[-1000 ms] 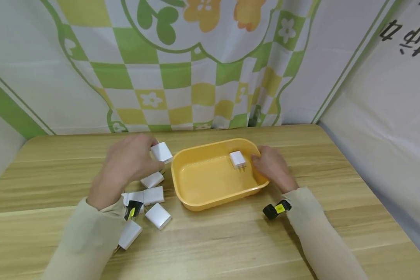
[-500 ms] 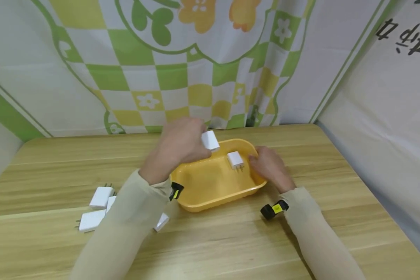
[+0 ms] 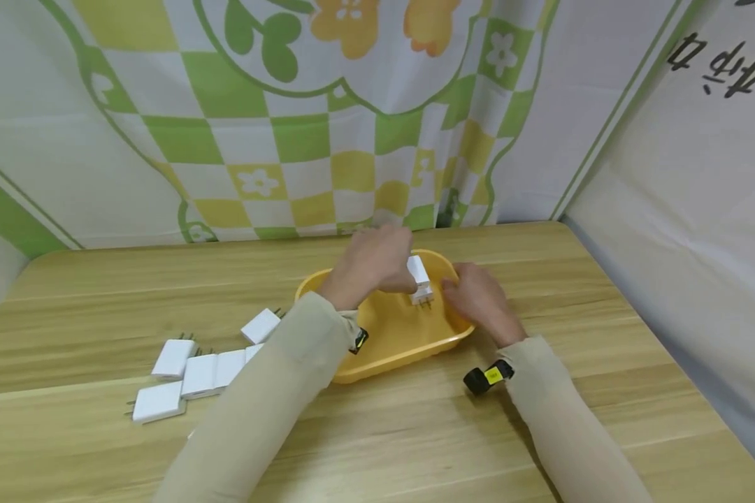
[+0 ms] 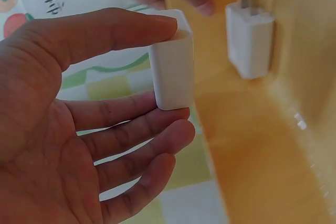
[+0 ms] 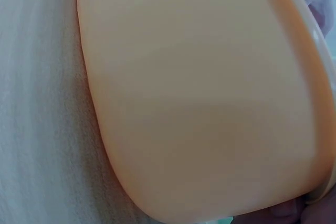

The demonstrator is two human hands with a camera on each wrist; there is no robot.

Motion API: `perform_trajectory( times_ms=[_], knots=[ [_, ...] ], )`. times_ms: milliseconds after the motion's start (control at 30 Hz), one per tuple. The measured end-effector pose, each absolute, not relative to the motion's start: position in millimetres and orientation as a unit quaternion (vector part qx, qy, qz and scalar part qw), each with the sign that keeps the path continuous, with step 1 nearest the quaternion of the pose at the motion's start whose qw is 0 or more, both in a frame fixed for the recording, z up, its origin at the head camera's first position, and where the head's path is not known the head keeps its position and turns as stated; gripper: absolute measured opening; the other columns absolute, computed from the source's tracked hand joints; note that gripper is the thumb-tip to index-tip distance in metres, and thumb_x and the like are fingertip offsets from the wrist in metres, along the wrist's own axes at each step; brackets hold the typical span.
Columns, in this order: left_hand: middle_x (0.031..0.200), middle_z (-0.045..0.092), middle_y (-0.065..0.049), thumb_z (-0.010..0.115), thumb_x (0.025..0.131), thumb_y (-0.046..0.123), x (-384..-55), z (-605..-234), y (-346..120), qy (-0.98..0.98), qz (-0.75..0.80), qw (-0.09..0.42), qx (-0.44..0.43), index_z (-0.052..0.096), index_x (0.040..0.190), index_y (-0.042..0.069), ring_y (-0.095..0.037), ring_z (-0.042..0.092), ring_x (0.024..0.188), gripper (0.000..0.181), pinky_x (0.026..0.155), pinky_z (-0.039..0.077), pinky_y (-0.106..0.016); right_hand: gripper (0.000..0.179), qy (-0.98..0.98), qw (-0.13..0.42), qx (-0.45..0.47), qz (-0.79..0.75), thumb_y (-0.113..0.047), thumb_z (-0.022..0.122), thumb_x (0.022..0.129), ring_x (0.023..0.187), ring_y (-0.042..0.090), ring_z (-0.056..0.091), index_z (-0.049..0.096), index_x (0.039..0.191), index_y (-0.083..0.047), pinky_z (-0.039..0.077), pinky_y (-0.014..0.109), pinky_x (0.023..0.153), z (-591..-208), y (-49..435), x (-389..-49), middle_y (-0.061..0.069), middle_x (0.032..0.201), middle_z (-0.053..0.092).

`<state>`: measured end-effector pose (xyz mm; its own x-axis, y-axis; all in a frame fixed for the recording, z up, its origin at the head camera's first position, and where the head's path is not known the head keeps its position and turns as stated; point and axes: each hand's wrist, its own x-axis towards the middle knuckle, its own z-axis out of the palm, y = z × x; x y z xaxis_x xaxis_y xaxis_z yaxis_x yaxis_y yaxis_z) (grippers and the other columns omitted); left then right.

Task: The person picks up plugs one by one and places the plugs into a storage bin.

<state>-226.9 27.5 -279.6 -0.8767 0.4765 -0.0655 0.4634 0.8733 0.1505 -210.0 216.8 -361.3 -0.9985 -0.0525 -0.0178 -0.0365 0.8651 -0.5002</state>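
Note:
My left hand (image 3: 377, 262) is over the yellow plastic basin (image 3: 409, 351), pinching a white charger plug (image 4: 175, 74) between thumb and fingertips, as the left wrist view shows. Inside the basin, near its right end, lies another white charger (image 4: 251, 43) with two metal prongs. In the head view the held charger partly covers it. My right hand (image 3: 479, 299) grips the basin's right end, thumb over the rim. The basin's wall (image 5: 199, 87) fills most of the right wrist view. My left forearm hides part of the basin's left side.
Several more white chargers (image 3: 199, 375) lie on the wooden table (image 3: 390, 433) left of the basin, some partly behind my left sleeve (image 3: 283, 391). A checked green and yellow curtain (image 3: 302, 140) hangs along the table's back edge.
My left hand has carried the charger rightward from the group on the table to above the basin's right end. The right hand keeps its grip; the basin looks still.

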Motion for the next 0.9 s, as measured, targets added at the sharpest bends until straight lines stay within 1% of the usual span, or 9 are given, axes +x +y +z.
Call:
perform_trajectory(
  times_ms=[67,167,267,467,567,700,833,900],
  knots=[
    [0.086,0.06,-0.002,0.079,0.077,0.029,-228,-286,30,0.965,0.073,0.059,0.244,0.06,0.084,0.014,-0.02,0.058,0.075,0.025,0.064,0.05,-0.039,0.023,0.965,0.016,-0.024,-0.259,-0.022,0.052,0.101,0.063,0.021,0.056,0.065,0.094,-0.005,0.043,0.033,0.056,-361,216,-210,0.008,0.073,0.06],
    [0.079,0.062,0.0,0.082,0.076,0.027,-228,-296,32,0.962,0.083,0.063,0.251,0.06,0.083,0.014,-0.018,0.057,0.072,0.026,0.058,0.048,-0.035,0.023,0.965,0.018,-0.022,-0.261,-0.022,0.052,0.101,0.064,0.021,0.057,0.065,0.093,-0.005,0.044,0.033,0.057,-361,215,-211,0.008,0.074,0.06],
    [0.075,0.059,0.001,0.083,0.074,0.025,-227,-305,35,0.959,0.085,0.069,0.26,0.06,0.081,0.014,-0.017,0.054,0.068,0.026,0.056,0.045,-0.033,0.024,0.964,0.019,-0.021,-0.263,-0.022,0.051,0.101,0.065,0.021,0.057,0.066,0.094,-0.005,0.044,0.033,0.057,-361,215,-212,0.008,0.075,0.06],
    [0.066,0.051,0.004,0.084,0.073,0.023,-224,-314,38,0.954,0.11,0.092,0.264,0.059,0.078,0.015,-0.015,0.047,0.063,0.027,0.058,0.043,-0.034,0.025,0.96,0.019,-0.021,-0.279,-0.022,0.05,0.101,0.062,0.02,0.055,0.065,0.092,-0.004,0.043,0.032,0.055,-362,215,-213,0.007,0.071,0.058],
    [0.061,0.048,0.005,0.087,0.073,0.026,-222,-315,39,0.951,0.122,0.095,0.269,0.059,0.073,0.015,-0.015,0.045,0.061,0.03,0.058,0.041,-0.035,0.026,0.958,0.022,-0.018,-0.286,-0.022,0.049,0.101,0.061,0.02,0.055,0.064,0.09,-0.005,0.043,0.031,0.055,-361,214,-213,0.007,0.071,0.057],
    [0.056,0.045,0.007,0.09,0.072,0.033,-219,-316,41,0.946,0.123,0.101,0.282,0.059,0.067,0.016,-0.013,0.043,0.057,0.036,0.054,0.039,-0.032,0.027,0.957,0.024,-0.012,-0.289,-0.024,0.049,0.101,0.062,0.02,0.055,0.063,0.086,-0.006,0.043,0.032,0.055,-362,215,-213,0.007,0.071,0.058],
    [0.057,0.046,0.008,0.091,0.071,0.039,-216,-317,44,0.941,0.114,0.108,0.299,0.06,0.067,0.017,-0.011,0.042,0.057,0.038,0.052,0.038,-0.03,0.027,0.957,0.023,-0.014,-0.287,-0.024,0.049,0.101,0.063,0.02,0.057,0.064,0.088,-0.006,0.044,0.033,0.056,-363,215,-213,0.007,0.073,0.06],
    [0.057,0.044,0.008,0.092,0.071,0.041,-216,-318,46,0.938,0.108,0.111,0.309,0.06,0.067,0.017,-0.011,0.041,0.058,0.04,0.051,0.037,-0.03,0.026,0.957,0.024,-0.015,-0.287,-0.024,0.05,0.101,0.064,0.02,0.057,0.065,0.089,-0.006,0.045,0.033,0.057,-364,216,-213,0.008,0.074,0.061]
  ],
)
